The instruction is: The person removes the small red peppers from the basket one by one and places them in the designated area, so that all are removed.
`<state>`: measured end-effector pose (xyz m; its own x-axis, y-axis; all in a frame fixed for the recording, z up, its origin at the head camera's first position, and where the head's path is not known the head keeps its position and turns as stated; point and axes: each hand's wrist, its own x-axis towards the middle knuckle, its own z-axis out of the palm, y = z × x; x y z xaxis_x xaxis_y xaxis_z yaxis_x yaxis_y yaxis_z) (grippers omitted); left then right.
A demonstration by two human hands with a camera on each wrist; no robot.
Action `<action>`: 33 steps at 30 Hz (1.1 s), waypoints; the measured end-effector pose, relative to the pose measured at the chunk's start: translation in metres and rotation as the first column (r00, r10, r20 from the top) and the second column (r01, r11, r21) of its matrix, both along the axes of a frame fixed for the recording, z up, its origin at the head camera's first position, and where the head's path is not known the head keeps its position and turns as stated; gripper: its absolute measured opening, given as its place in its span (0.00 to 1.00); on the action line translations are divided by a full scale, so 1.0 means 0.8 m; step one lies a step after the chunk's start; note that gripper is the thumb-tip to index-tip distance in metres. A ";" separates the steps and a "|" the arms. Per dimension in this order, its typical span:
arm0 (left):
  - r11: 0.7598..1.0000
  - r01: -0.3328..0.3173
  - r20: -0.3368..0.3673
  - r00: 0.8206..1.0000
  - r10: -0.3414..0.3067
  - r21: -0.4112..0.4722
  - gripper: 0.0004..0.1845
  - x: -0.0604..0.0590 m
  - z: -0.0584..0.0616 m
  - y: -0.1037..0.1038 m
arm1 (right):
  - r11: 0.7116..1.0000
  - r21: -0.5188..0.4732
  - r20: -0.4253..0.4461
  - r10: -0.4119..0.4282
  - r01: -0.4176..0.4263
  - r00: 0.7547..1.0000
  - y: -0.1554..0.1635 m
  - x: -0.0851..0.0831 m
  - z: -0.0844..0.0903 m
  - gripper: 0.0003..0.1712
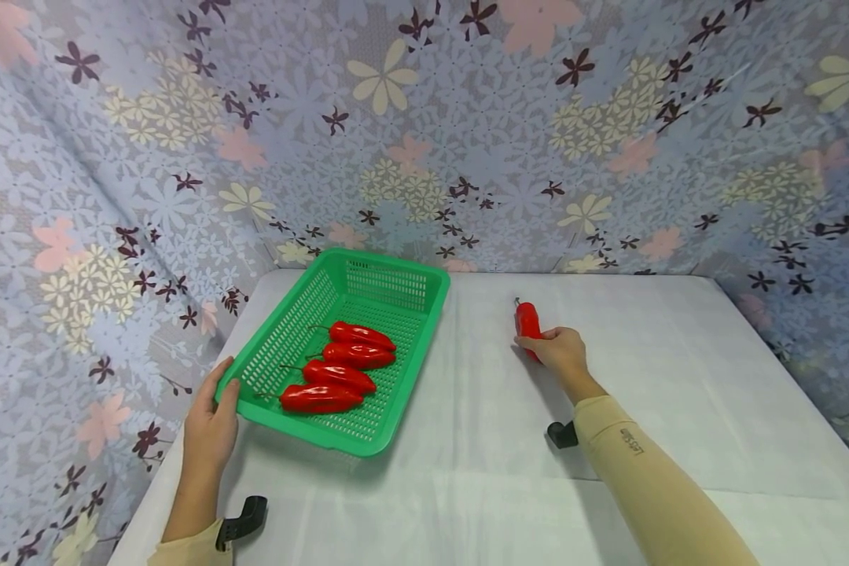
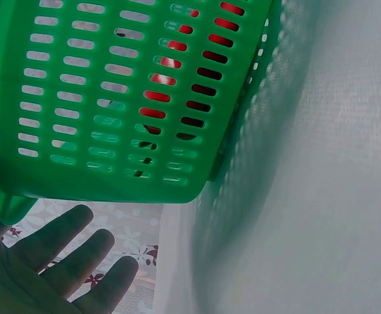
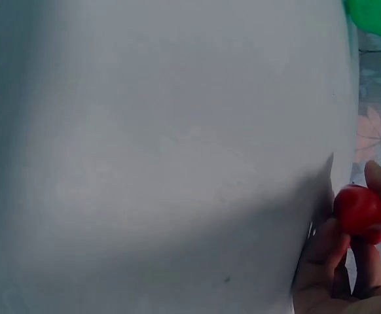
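My left hand [image 1: 212,428] grips the near left corner of a green plastic basket [image 1: 416,369], thumb over the rim. In the left wrist view its other fingers [image 2: 102,248] spread below the rim, outside the slotted wall. Several glossy red peppers [image 1: 321,398] with thin stems lie side by side on the basket's floor. To the right of the basket, my right hand [image 1: 564,355] holds another red pepper [image 1: 528,318] between thumb and fingers, its stem pointing away from me. The right wrist view shows that pepper [image 3: 359,212] end-on in the grasp.
A white cloth covers the table [image 1: 644,338]. Flower-printed fabric [image 1: 467,141] hangs behind the table and along its sides. Black camera mounts sit at both wrists, one [image 1: 244,520] by the left sleeve and one [image 1: 562,434] by the right sleeve.
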<state>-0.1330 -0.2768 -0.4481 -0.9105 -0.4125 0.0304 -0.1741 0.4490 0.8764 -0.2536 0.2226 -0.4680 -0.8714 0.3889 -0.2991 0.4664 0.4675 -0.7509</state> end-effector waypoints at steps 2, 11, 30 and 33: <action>1.000 0.001 -0.004 1.000 -0.001 0.000 0.29 0.000 -0.001 0.000 | 1.000 0.013 0.011 0.013 -0.013 1.000 -0.001 0.001 0.001 0.35; 1.000 0.001 -0.009 1.000 -0.001 0.002 0.29 0.000 -0.001 0.001 | 0.998 0.038 0.010 0.059 -0.059 0.998 -0.002 -0.001 0.000 0.41; 1.000 0.001 -0.011 1.000 -0.001 -0.011 0.29 0.000 0.001 0.004 | 0.999 -0.032 -0.133 0.007 -0.012 0.991 0.001 0.005 0.017 0.47; 1.000 0.002 -0.011 1.000 -0.002 -0.008 0.29 -0.001 0.000 0.003 | 0.999 -0.045 -0.180 0.010 -0.019 0.984 0.004 0.006 0.017 0.51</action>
